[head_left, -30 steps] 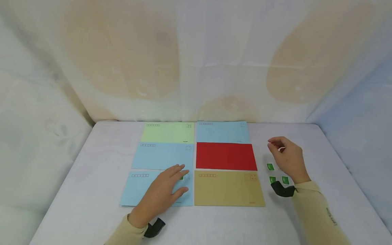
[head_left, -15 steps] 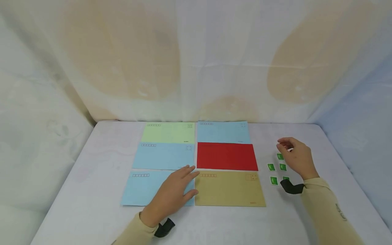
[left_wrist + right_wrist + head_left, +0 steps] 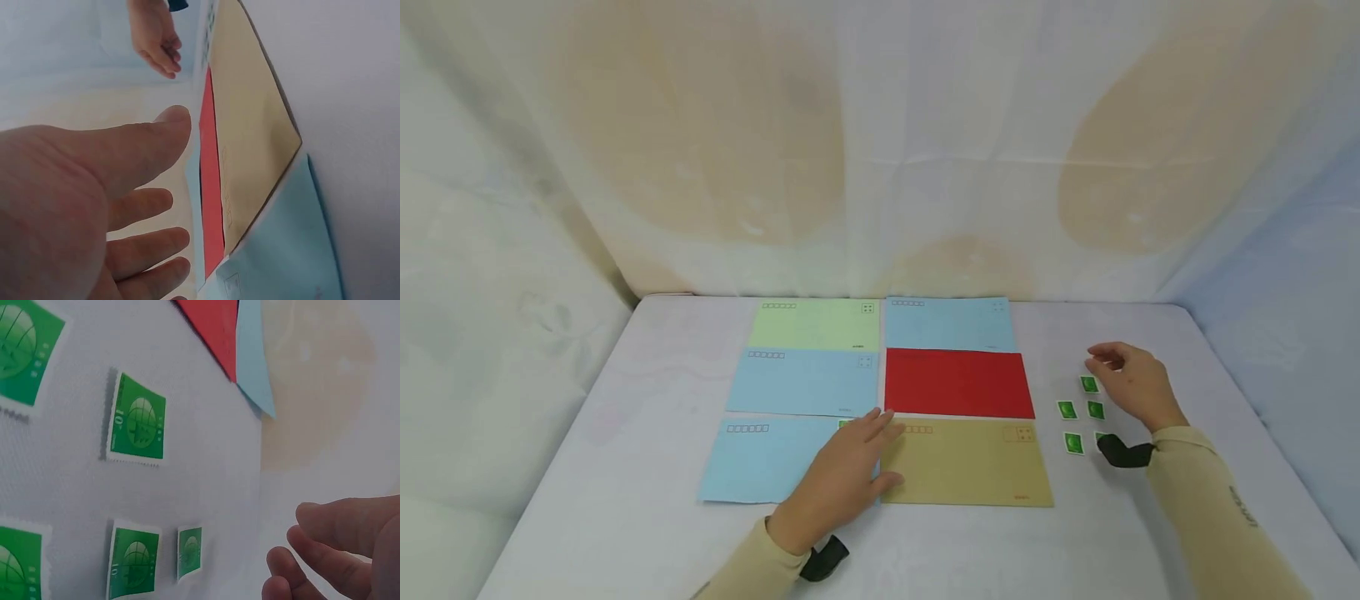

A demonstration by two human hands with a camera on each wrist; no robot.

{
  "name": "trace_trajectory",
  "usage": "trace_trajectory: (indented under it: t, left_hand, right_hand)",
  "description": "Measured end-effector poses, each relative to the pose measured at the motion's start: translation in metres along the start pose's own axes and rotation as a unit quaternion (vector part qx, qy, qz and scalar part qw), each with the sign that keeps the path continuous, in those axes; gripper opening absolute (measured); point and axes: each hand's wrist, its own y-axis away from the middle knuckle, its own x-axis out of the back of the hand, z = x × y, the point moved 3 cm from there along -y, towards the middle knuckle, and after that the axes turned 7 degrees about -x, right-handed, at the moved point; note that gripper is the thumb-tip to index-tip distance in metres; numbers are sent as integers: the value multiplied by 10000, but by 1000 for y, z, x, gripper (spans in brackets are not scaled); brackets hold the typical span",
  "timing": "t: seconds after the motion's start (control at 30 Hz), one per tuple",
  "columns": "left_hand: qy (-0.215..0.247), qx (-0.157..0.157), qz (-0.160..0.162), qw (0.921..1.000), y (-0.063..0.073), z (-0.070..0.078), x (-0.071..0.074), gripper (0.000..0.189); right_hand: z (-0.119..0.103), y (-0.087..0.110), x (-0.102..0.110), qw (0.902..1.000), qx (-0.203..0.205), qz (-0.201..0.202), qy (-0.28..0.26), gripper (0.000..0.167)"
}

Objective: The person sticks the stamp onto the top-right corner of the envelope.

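Note:
My left hand point(image 3: 842, 475), fingers spread and straight, hovers over the seam between the front-left blue envelope point(image 3: 752, 467) and the tan envelope point(image 3: 970, 467). Just past its knuckles shows the edge of a green stamp point(image 3: 844, 424) on that blue envelope; the hand hides the rest. My right hand point(image 3: 1135, 382) is over the far end of a group of green stamps point(image 3: 1067, 410), its fingers loosely bent. In the right wrist view nothing shows between the thumb and fingers point(image 3: 337, 519), which are apart from the nearest stamp point(image 3: 190, 552).
A red envelope point(image 3: 958, 383) lies behind the tan one, with a light blue envelope point(image 3: 951, 325) farther back. On the left are another blue envelope point(image 3: 801, 383) and a pale green one point(image 3: 814, 325). Cloth curtains point(image 3: 880, 167) enclose the table's back and sides.
My left hand has slid right from the blue envelope toward the tan one. The right hand has moved right, then slightly nearer, uncovering more stamps.

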Motion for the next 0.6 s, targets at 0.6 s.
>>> trace_trajectory:
  t: [0.6]
  left_hand:
    - [-389,-124,-425,9983,-14,13,-15,65]
  right_hand:
    - [21,-5,-7,9976,-429,-490,223,39]
